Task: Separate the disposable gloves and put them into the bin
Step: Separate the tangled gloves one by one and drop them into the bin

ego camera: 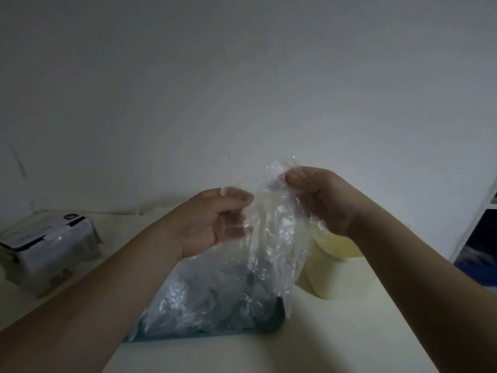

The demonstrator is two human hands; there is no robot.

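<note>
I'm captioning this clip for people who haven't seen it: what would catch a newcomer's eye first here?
First, the left hand and right hand, raised mid-frame, both pinching a crinkled bunch of clear plastic gloves between them. Directly below, a heap of clear gloves fills a teal container on the pale table. At far left, a white box sits near the wall.

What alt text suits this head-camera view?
A left hand and a right hand pinch thin clear plastic disposable gloves above a teal bin heaped with crumpled plastic. A pale yellow container stands right; a white box left.
</note>
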